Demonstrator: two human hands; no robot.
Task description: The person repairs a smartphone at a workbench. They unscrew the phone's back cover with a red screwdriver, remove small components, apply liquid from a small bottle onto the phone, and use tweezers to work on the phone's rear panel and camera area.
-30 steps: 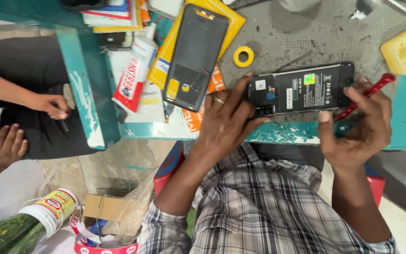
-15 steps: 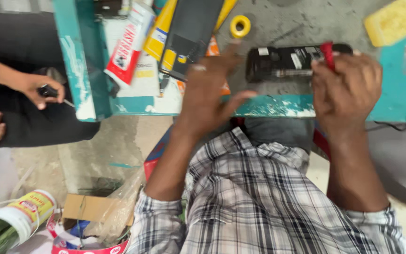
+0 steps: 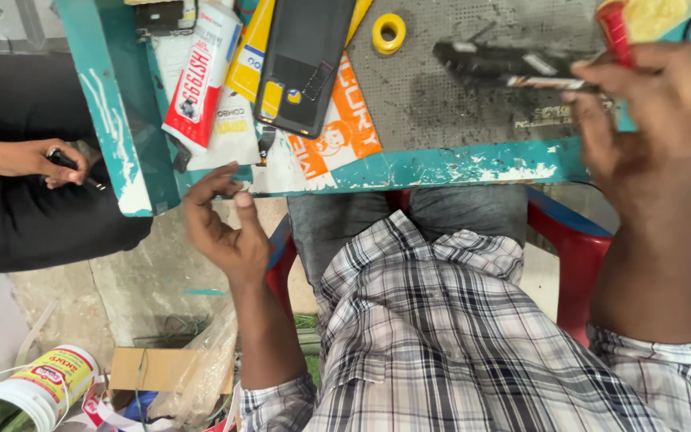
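Two hands: our right hand (image 3: 665, 120) is clamped on the opened phone (image 3: 513, 66), upper right; rigid, fragile—we hold its edges. Left hand (image 3: 221, 224) hangs empty, fingers apart.

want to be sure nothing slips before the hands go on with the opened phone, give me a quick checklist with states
1. Right hand gripping opened phone: ok, though blurred.
2. Phone resting on grey mat: cannot tell, it looks tilted.
3. Left hand steadying phone: not ok, it is open off the table edge.
4. Red-handled tool in right hand: cannot tell.
5. Back cover on the table: ok.
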